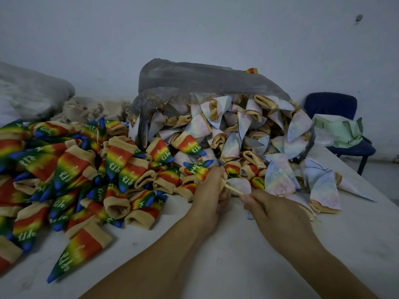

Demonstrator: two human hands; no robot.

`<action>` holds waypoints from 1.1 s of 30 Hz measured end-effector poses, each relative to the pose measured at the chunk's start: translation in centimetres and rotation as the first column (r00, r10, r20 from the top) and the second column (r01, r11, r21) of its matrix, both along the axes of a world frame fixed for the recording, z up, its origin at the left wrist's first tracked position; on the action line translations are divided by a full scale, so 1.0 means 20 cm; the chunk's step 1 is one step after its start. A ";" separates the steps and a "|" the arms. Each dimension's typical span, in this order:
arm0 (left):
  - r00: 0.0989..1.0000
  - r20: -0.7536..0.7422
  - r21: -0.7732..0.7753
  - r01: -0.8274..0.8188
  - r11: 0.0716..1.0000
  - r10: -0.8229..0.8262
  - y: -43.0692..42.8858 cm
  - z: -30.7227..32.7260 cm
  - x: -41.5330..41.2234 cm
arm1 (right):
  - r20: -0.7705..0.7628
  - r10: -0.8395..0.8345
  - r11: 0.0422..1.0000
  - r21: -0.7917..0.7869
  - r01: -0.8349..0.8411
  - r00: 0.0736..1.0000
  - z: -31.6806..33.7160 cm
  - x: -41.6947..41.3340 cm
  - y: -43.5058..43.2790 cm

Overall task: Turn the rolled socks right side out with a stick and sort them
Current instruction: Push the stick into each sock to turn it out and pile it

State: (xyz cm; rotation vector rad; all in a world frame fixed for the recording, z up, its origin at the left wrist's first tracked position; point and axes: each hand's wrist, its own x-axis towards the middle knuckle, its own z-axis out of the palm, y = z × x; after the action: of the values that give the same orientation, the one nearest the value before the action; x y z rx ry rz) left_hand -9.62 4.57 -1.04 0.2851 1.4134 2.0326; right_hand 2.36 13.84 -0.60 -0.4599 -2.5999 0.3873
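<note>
My left hand (210, 190) grips a rainbow sock (197, 168) whose blue-tipped toe sticks up and to the left past my fingers. A thin wooden stick (234, 189) runs from that hand to my right hand (274, 211), which pinches its near end. A heap of bright rainbow socks (71, 169) printed "Happy" covers the left of the table. To the right, pale inside-out socks (254, 139) spill from a clear plastic bag (194, 80).
The white table (237, 251) shows bare surface around my forearms. A grey bag (28, 93) and beige fabric (92, 108) lie at the back left. A blue chair (336, 111) holding green paper (339, 130) stands at the right, past the table edge.
</note>
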 end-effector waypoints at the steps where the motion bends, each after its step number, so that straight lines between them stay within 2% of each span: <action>1: 1.000 0.000 -0.003 0.000 1.000 0.000 0.00 0.00 0.00 | -0.010 0.003 1.000 -0.007 -0.003 1.000 -0.01 0.00 0.01; 13: 0.999 -0.028 0.007 -0.028 1.000 0.029 0.00 0.00 0.00 | 0.038 -0.017 0.982 -0.187 0.023 0.999 -0.01 -0.02 -0.01; 17: 0.997 -0.040 -0.056 -0.063 0.996 0.061 0.01 0.01 0.01 | 0.051 -0.034 0.969 -0.241 0.046 0.998 -0.01 -0.02 -0.03; 19: 0.993 -0.032 -0.131 -0.115 0.985 0.112 0.04 0.02 0.02 | 0.040 -0.042 0.934 -0.353 0.053 0.998 -0.01 -0.02 -0.05; 22: 0.984 -0.029 -0.201 -0.178 0.963 0.176 0.06 0.02 0.02 | 0.024 -0.039 0.824 -0.564 0.046 0.999 -0.01 -0.04 -0.08; 25: 0.978 -0.049 -0.223 -0.210 0.952 0.205 0.06 0.01 0.01 | 0.019 -0.043 0.741 -0.670 0.044 0.999 -0.01 -0.04 -0.09; 33: 0.990 -0.029 0.025 -0.140 0.990 0.140 0.02 -0.02 0.03 | -0.004 -0.037 0.844 -0.536 0.029 0.999 -0.02 -0.03 -0.06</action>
State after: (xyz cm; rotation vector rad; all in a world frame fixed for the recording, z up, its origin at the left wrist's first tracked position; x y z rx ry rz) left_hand -9.11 4.95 -1.44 0.2339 1.4663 2.1672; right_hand 1.68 12.70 -1.07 -0.6799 -2.4358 1.1170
